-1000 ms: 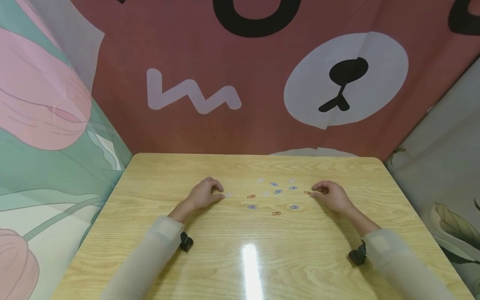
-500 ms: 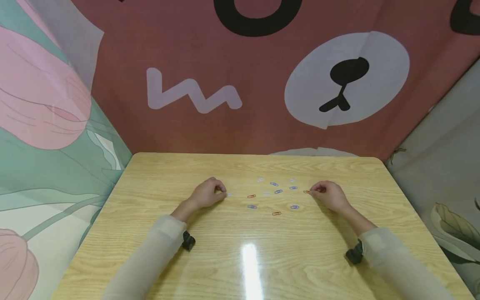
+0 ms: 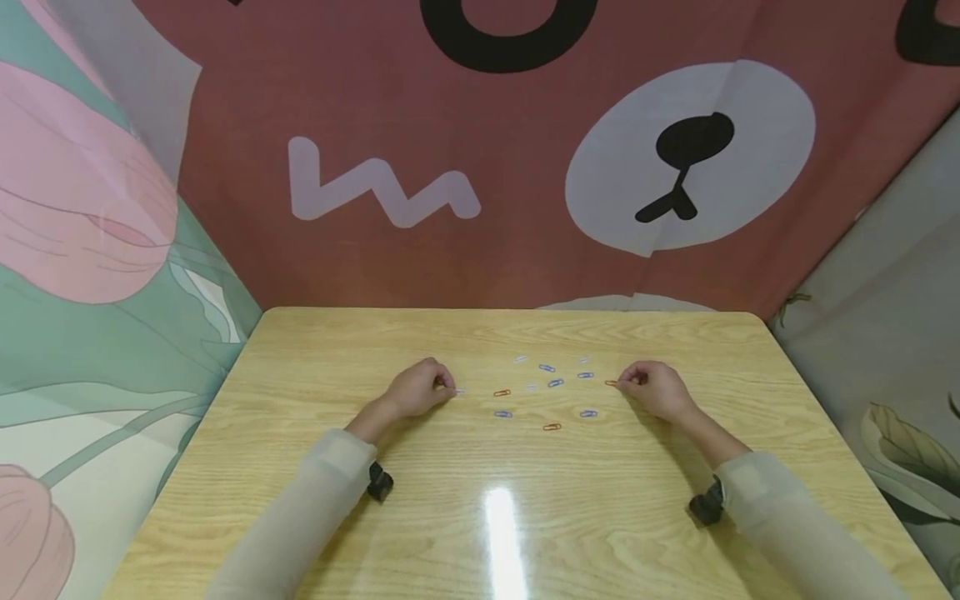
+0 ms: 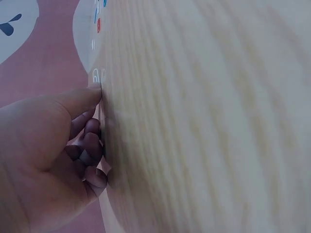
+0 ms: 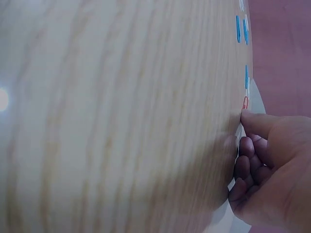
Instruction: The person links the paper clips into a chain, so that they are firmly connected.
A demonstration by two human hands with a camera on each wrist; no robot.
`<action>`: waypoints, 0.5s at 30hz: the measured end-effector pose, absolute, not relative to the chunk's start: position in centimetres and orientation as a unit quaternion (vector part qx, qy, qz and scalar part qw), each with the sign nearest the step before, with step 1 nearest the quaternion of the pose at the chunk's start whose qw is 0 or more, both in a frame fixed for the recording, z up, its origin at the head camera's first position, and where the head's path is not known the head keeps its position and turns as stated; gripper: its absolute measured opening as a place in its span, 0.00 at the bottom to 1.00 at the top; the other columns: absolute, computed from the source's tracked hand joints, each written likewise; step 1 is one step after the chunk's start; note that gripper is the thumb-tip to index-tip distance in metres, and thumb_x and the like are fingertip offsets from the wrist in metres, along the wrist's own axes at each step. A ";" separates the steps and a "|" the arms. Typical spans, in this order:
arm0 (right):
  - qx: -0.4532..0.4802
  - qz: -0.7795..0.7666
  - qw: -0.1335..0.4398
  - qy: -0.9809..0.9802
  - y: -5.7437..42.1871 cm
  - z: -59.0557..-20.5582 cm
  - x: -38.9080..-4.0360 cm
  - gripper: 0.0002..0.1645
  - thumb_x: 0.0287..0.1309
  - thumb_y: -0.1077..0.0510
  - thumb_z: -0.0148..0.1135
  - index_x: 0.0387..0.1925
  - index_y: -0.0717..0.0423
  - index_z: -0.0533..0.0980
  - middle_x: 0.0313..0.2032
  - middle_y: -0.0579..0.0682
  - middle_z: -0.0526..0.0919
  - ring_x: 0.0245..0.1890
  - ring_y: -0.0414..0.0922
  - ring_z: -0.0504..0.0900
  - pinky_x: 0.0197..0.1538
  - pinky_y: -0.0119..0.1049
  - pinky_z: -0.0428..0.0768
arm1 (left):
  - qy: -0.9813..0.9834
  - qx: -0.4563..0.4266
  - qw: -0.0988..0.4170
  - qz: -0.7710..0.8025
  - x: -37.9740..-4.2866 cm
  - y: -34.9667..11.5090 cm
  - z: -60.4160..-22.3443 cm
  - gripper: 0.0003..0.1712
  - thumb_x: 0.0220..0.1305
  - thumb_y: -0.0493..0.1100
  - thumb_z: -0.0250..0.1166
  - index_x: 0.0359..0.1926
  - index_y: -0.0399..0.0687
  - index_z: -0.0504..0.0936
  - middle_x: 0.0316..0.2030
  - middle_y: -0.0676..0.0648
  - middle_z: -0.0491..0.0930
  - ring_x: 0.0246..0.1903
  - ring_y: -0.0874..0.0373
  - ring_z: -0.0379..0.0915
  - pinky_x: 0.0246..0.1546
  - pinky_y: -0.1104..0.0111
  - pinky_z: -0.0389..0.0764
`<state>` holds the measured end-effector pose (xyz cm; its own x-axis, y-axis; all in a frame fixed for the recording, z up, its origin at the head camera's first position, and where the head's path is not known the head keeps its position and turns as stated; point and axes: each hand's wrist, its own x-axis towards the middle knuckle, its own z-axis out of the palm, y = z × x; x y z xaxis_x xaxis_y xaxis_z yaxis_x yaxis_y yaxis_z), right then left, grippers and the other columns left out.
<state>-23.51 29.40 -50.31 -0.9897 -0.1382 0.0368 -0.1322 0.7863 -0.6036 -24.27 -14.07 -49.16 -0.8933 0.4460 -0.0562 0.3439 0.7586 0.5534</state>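
Note:
My left hand (image 3: 417, 390) is at the left side of the scattered paper clips, pinching the end of a white paper clip (image 4: 96, 75) between thumb and fingertips. Across from it, my right hand (image 3: 662, 390) pinches an orange-red paper clip (image 5: 245, 103) by its outer end. Both clips point inward, close over the wooden table (image 3: 420, 533). Between the hands lie a red paper clip (image 3: 502, 392) and several blue ones, such as a blue paper clip (image 3: 556, 383). The index fingertips are partly hidden behind the thumbs in the wrist views.
A second red paper clip (image 3: 552, 427) lies nearest me, with a blue paper clip (image 3: 588, 414) to its right. Pale clips, such as a white paper clip (image 3: 521, 359), lie farther back. A printed cloth (image 3: 360, 267) hangs behind the table's far edge.
My left hand has shifted slightly right and its thumb and fingers have closed on the white paper clip. My right hand has moved slightly left together with the orange-red paper clip.

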 end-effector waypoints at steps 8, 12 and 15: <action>-0.090 -0.321 0.005 0.943 29.5 -50.1 -23.5 0.04 0.61 0.63 0.66 0.29 0.57 0.82 0.27 0.47 0.82 0.28 0.44 0.75 0.37 0.40 0.75 | 0.926 0.208 0.092 0.301 -24.0 -14.3 -49.0 0.05 0.72 0.41 0.65 0.39 0.45 0.83 0.36 0.51 0.79 0.37 0.58 0.73 0.45 0.60 0.78; -0.081 -0.342 0.009 0.936 29.8 -50.0 -23.5 0.03 0.59 0.64 0.67 0.29 0.56 0.82 0.29 0.48 0.84 0.31 0.44 0.79 0.39 0.39 0.77 | 0.919 0.201 0.090 0.326 -24.2 -14.5 -49.1 0.05 0.74 0.40 0.63 0.40 0.44 0.82 0.38 0.50 0.81 0.40 0.57 0.75 0.48 0.59 0.79; -0.076 -0.362 0.015 0.929 29.9 -50.0 -23.6 0.04 0.59 0.65 0.68 0.29 0.56 0.81 0.30 0.49 0.84 0.31 0.45 0.79 0.35 0.36 0.77 | 0.913 0.196 0.087 0.347 -24.4 -14.7 -49.1 0.05 0.74 0.39 0.62 0.42 0.43 0.82 0.37 0.50 0.81 0.38 0.58 0.74 0.44 0.62 0.79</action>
<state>-23.56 29.93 -49.96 -0.9881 -0.1518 0.0263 -0.1295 0.7257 -0.6757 -24.41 -14.66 -49.14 -0.9082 0.4178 -0.0238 0.2965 0.6825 0.6680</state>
